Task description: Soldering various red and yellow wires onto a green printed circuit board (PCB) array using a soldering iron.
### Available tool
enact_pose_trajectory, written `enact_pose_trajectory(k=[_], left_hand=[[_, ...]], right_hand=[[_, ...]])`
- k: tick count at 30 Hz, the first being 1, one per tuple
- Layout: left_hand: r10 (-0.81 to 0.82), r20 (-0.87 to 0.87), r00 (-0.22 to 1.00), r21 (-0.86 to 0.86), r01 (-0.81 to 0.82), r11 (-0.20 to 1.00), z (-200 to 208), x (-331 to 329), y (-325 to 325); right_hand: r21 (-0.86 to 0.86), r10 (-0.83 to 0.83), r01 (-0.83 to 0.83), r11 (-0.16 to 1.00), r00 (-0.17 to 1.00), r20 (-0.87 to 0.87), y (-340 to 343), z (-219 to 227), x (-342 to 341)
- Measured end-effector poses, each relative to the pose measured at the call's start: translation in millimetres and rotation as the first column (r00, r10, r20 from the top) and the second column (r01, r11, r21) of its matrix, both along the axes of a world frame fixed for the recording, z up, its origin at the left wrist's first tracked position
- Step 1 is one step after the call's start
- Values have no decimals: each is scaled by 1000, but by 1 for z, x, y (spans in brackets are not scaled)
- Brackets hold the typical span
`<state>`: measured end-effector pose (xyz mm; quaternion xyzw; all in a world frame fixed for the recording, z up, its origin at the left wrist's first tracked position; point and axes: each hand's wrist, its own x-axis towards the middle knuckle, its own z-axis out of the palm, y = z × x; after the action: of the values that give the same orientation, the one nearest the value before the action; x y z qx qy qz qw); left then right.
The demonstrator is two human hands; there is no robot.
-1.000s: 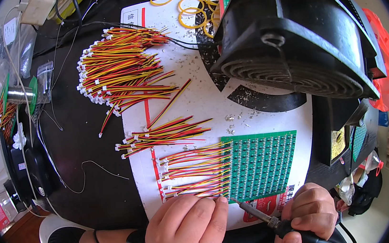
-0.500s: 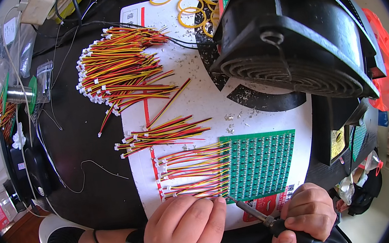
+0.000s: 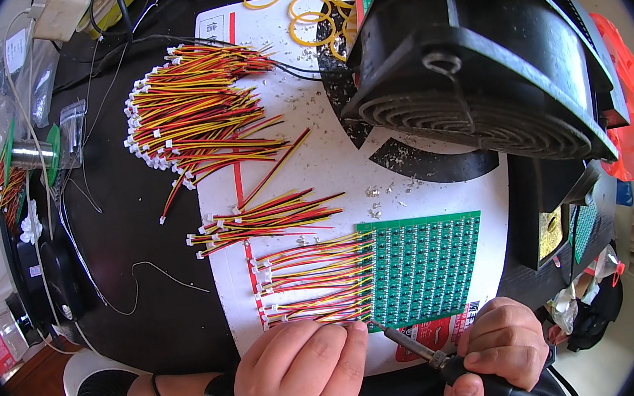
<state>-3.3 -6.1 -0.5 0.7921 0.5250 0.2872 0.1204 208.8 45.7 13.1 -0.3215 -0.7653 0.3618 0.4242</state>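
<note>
My left hand (image 3: 306, 375) is closed in a pinch at the lower left corner of a green circuit board (image 3: 427, 267). A thin wire lead (image 3: 353, 322) shows at its fingertips, mostly hidden by the fingers. My right hand (image 3: 506, 345) is wrapped round the black handle of a soldering iron (image 3: 409, 340). The iron points up and left, its tip close to the board's lower left corner, beside my left fingertips. Red, yellow and black wire leads (image 3: 313, 270) with white connectors run in a row to the board's left edge.
A small group of loose leads (image 3: 273, 220) lies above the board, with a large pile of leads (image 3: 205, 105) beyond. A black fan-like unit (image 3: 466, 64) stands at the far right. Yellow rubber bands (image 3: 312, 30) lie at the back, a solder spool (image 3: 32, 154) at left.
</note>
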Motion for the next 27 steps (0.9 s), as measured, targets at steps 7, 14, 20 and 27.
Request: enact_pose_trajectory(k=[7,14,20,27], left_hand=[[-4,-13,1000,8,4,1000,1,1,-2],[20,-16,1000,-5,-20,1000,2,3,-2],[19,-21,1000,-13,-20,1000,3,1,-1],[-4,-38,999,9,5,1000,9,2,7]], right_hand=[[47,-26,28,999,999,-38,1,3,-5],[38,-47,52,998,991,-127,2,0,0],[31,-6,9,999,997,-81,4,2,-2],[124,-131,162,979,965,-227,-4,-7,-7]])
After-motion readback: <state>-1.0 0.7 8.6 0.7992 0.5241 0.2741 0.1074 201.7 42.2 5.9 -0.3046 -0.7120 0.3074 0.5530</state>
